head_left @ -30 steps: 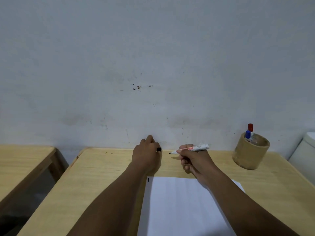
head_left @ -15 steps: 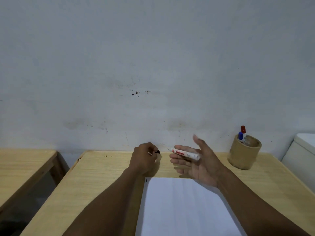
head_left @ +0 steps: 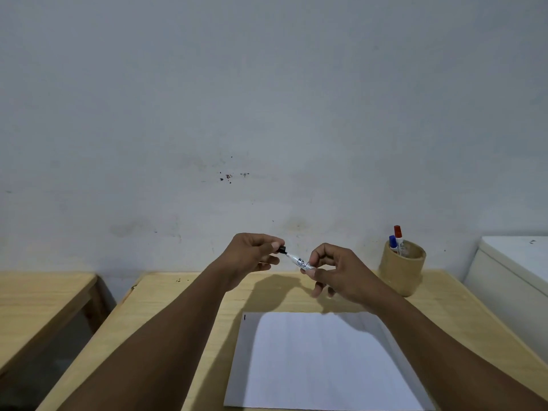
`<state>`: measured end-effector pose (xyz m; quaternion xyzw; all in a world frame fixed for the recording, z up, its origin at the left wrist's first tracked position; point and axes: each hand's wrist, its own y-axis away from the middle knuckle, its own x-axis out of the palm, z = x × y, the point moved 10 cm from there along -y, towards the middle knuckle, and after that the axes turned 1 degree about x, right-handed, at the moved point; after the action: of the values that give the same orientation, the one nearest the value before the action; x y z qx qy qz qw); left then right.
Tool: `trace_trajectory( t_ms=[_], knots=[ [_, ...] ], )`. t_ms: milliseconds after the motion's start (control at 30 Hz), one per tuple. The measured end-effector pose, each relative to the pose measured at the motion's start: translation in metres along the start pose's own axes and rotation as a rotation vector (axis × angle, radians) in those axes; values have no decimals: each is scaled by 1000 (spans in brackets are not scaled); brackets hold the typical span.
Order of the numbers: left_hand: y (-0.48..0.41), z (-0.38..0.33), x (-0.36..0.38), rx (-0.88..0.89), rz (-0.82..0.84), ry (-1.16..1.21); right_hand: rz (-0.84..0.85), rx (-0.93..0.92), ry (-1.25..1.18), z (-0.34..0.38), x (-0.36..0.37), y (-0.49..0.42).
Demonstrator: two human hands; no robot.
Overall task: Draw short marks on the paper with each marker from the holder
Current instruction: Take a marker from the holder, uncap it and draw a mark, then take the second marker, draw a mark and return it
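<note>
Above the table's far edge my right hand [head_left: 335, 269] pinches the white barrel of a black marker [head_left: 298, 261]. My left hand [head_left: 252, 256] grips the marker's black cap [head_left: 281, 249] at the marker's tip end. Both hands are raised off the wood. The white paper [head_left: 320, 360] lies below them with one short black mark [head_left: 244, 318] at its top left corner. A bamboo holder [head_left: 403, 269] at the back right keeps a red-capped marker [head_left: 398, 234] and a blue-capped marker [head_left: 393, 243] upright.
The wooden table [head_left: 166, 315] stands against a grey wall. A second wooden table [head_left: 35, 301] is at the left across a gap. A white box-like object [head_left: 513, 280] sits at the right edge, close to the holder.
Both hands lifted and came together. The marker, loose on my open right fingers half a second ago, is now pinched there, and the cap in my left hand now meets its tip.
</note>
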<state>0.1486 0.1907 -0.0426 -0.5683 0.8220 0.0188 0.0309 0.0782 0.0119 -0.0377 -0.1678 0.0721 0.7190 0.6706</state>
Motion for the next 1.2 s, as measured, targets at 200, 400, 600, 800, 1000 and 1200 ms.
trace_trajectory(
  t_ms=[200, 400, 600, 800, 1000, 1200],
  knots=[
    [-2, -10, 23, 20, 11, -28, -53, -20, 55, 0, -15, 7],
    [-7, -15, 46, 71, -6, -10, -140, -58, 42, -2, -38, 17],
    [-11, -29, 78, 128, 37, -66, -197, -77, 92, -4, -61, 21],
    [-12, -82, 127, 288, 34, -145, -340, -112, 146, 12, -112, 27],
    [-22, -151, 194, 519, 22, -206, -635, -288, 421, 55, -177, 37],
    [-31, -147, 235, 512, 114, -361, -747, -230, 458, 28, -207, 47]
  ],
)
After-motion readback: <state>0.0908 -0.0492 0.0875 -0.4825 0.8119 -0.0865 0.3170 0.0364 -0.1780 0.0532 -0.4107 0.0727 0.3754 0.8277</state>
